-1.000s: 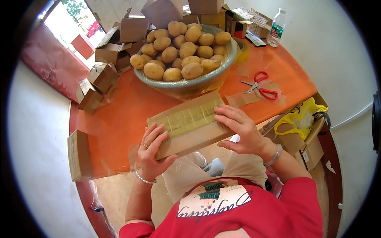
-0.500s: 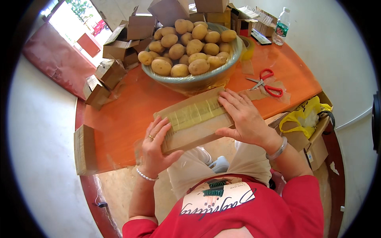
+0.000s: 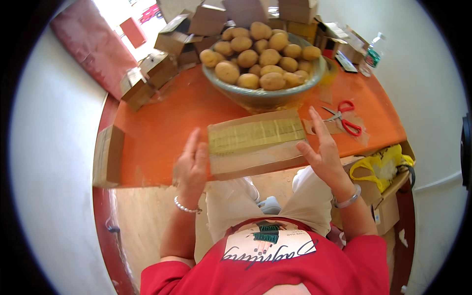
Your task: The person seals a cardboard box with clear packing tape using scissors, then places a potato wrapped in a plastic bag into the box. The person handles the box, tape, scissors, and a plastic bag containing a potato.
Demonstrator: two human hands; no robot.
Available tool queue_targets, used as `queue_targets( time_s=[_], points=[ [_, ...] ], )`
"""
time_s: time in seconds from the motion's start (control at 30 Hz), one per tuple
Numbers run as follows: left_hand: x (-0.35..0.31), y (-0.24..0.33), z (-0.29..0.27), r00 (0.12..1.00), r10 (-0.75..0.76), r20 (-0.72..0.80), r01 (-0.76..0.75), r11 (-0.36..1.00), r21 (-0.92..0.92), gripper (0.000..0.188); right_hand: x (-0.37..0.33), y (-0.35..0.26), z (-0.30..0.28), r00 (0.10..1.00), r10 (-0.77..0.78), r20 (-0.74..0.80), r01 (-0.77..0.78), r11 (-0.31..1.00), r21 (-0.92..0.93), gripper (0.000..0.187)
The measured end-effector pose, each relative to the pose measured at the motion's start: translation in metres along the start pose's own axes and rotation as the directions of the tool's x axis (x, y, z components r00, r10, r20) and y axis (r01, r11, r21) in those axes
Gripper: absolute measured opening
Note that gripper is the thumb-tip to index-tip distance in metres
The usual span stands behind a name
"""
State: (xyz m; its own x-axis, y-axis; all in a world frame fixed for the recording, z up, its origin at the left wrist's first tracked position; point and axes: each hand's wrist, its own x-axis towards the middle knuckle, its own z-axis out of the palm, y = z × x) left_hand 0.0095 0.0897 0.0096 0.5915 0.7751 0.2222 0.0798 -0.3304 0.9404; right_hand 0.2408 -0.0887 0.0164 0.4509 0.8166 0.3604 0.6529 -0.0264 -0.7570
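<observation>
A flat cardboard box [image 3: 260, 160], with wide yellowish tape along its top, lies at the table's near edge and partly overhangs it. My left hand [image 3: 191, 167] stands at the box's left end with fingers stretched out, slightly blurred and a little apart from the cardboard. At the right end is my right hand [image 3: 322, 155], fingers spread and thumb beside the box's edge; whether the thumb touches it I cannot tell. Beyond the box sits a big bowl [image 3: 246, 98] heaped with potatoes [image 3: 270, 57]. Red-handled scissors [image 3: 347, 118] lie to the right, past my right hand.
Opened cardboard boxes [image 3: 173, 43] line the far side of the orange table [image 3: 162, 118]. A plastic bottle [image 3: 372, 55] stands at the far right, by a phone-like flat object [image 3: 346, 62]. Another box [image 3: 109, 156] is at the left edge. A yellow bag [image 3: 378, 169] sits below right.
Both hands have come off the box's top and moved out to its ends, fingers extended. The box now lies straighter across my front. The whole view has shifted.
</observation>
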Motion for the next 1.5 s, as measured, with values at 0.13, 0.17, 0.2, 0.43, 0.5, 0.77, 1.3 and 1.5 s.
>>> queue_targets(
  time_s=[0.13, 0.17, 0.2, 0.43, 0.5, 0.77, 1.3, 1.5],
  points=[
    [-0.016, -0.003, 0.022, 0.999, -0.038, 0.011, 0.039, 0.991, -0.126, 0.057, -0.010, 0.009, 0.019, 0.992, 0.124, 0.036, -0.129, 0.965, 0.230, 0.079],
    [-0.014, 0.000, 0.019, 0.998, -0.056, 0.042, 0.064, 0.977, -0.201, 0.061, -0.009, 0.010, 0.019, 0.992, 0.122, 0.035, -0.127, 0.960, 0.251, 0.079],
    [-0.012, 0.004, 0.017, 0.996, -0.071, 0.052, 0.081, 0.973, -0.216, 0.061, -0.008, 0.010, 0.018, 0.992, 0.121, 0.033, -0.126, 0.954, 0.271, 0.079],
    [-0.008, 0.005, 0.010, 0.974, -0.178, 0.140, 0.196, 0.973, -0.124, 0.060, -0.007, 0.005, 0.011, 0.964, 0.219, 0.151, -0.257, 0.914, 0.313, 0.069],
    [-0.006, 0.009, 0.005, 0.956, -0.237, 0.175, 0.232, 0.972, 0.045, 0.060, -0.002, -0.005, 0.006, 0.951, 0.250, 0.183, -0.290, 0.926, 0.240, 0.065],
    [0.000, 0.058, 0.018, 0.806, 0.456, 0.377, -0.569, 0.426, 0.703, 0.077, -0.011, 0.006, 0.017, 0.989, -0.038, -0.140, 0.015, 0.987, -0.161, 0.060],
    [0.039, 0.061, 0.018, 0.705, 0.201, 0.680, -0.677, 0.477, 0.560, 0.057, 0.002, -0.044, -0.005, 0.913, -0.377, 0.155, 0.408, 0.835, -0.370, 0.076],
    [0.035, 0.059, 0.009, 0.687, 0.162, 0.708, -0.686, 0.465, 0.559, 0.058, 0.056, -0.048, 0.020, 0.736, -0.419, 0.531, 0.627, 0.718, -0.303, 0.079]
  ],
)
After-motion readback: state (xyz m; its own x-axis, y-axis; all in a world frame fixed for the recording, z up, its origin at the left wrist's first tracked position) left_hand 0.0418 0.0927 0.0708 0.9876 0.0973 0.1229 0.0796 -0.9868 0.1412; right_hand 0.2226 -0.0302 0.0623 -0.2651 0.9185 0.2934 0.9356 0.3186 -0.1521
